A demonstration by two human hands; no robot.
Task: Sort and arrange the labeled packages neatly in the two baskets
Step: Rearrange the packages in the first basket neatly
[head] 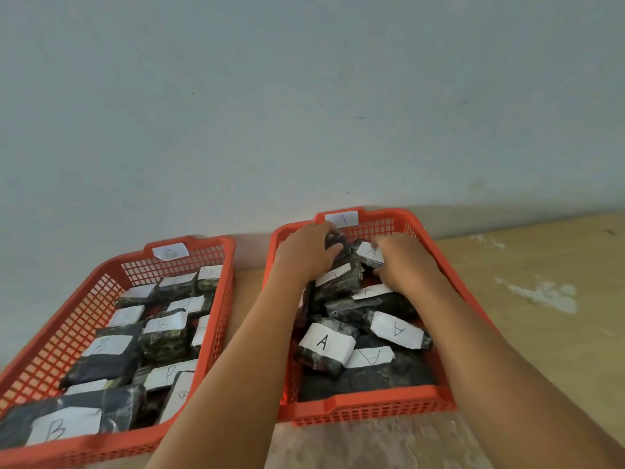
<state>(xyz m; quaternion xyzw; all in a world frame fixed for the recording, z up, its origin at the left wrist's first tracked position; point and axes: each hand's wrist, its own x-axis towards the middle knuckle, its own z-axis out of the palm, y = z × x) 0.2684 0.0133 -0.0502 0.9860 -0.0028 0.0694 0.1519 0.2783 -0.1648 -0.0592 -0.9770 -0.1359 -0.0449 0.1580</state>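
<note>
Two red mesh baskets stand side by side on a wooden table. The left basket [216, 319] carries a B tag and holds several dark packages with white B labels [162, 328]. The right basket [365, 406] carries an A tag and holds several dark packages with A labels [324, 343]. Both my hands are inside the far end of the right basket. My left hand [304, 252] is closed around a dark package [336, 245] near the back wall. My right hand [406, 262] grips an A-labelled package [370, 253] beside it; its fingers are partly hidden.
A pale wall [304, 96] rises directly behind both baskets. The wooden table [541, 299] stretches to the right of the A basket, with white scuffed patches on it. A narrow strip of table separates the two baskets.
</note>
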